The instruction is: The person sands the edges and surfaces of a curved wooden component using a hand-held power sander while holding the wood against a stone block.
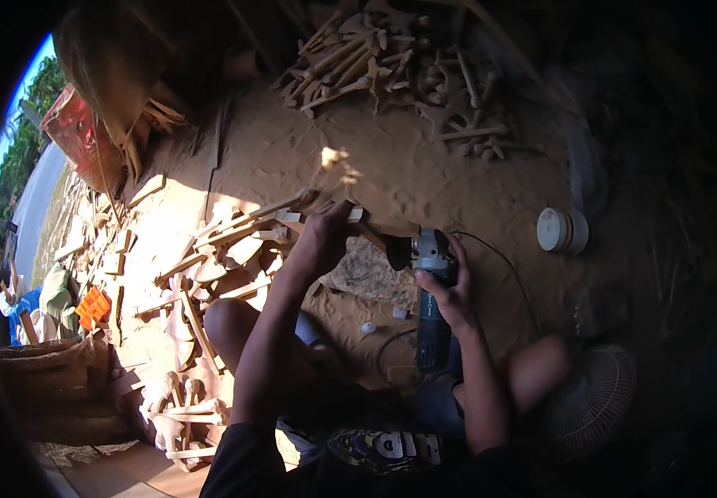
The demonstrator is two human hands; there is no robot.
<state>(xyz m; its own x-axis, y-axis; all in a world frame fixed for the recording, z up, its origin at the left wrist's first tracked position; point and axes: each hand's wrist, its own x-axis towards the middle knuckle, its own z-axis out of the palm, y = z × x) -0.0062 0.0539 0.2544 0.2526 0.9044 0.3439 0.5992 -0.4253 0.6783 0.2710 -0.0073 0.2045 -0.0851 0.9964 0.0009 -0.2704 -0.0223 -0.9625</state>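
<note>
My left hand (325, 236) is closed round a pale wooden piece (396, 226) whose far end reaches toward the right. In my right hand (451, 290) is an angle grinder (431, 332), held near its head with the body pointing down toward my lap. The grinder's dark disc lies right by the wooden piece; whether they touch, I cannot tell. Beneath both hands lies a rough, greyish block or slab (375, 274) on the sandy ground. A dark cord (508, 261) curves across the sand to the right of the grinder.
Wooden pieces (234, 241) lie scattered at my left, with a larger heap (350, 62) at the far side. A white tub (562, 231) stands at the right, above a round wire fan guard (595, 402). Sacks (84, 137) and an orange object (92, 307) are at far left.
</note>
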